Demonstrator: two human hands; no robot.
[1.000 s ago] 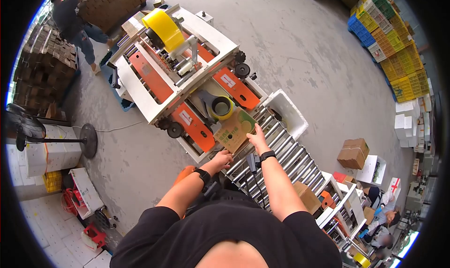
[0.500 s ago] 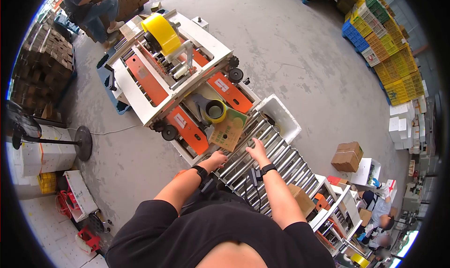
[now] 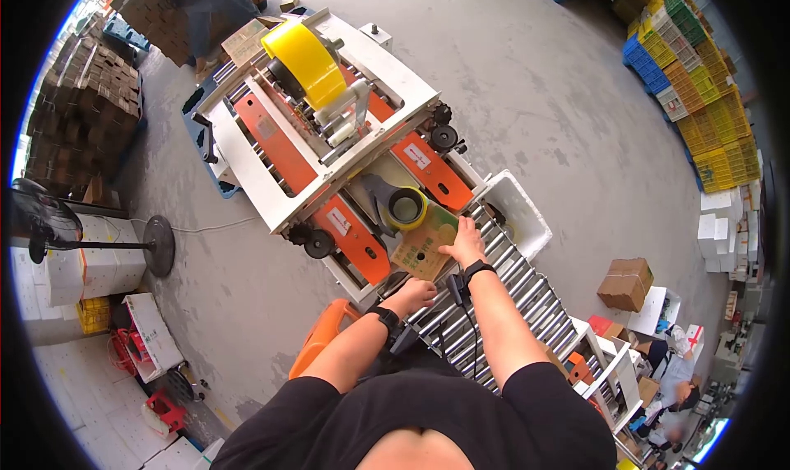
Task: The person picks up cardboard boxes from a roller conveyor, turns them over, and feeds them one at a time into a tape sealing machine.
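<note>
A flat-looking brown and green printed carton lies at the mouth of a tape sealing machine, between its orange side belts. On or just above the carton sits a yellow tape roll with a dark core, beside a grey curved part. My right hand has its thumb and fingers spread at the carton's right edge and seems to touch it. Just below the carton, over the metal rollers, my left hand is curled, with nothing visible in it.
A large yellow tape reel tops the machine. A white foam box stands right of the rollers. An orange chair-like piece is by my left arm. Left stands a black fan; people are at the lower right.
My right hand has moved from above the rollers up to the carton's edge. My left hand has shifted right along the rollers. The view has shifted, and the person at the upper left has moved.
</note>
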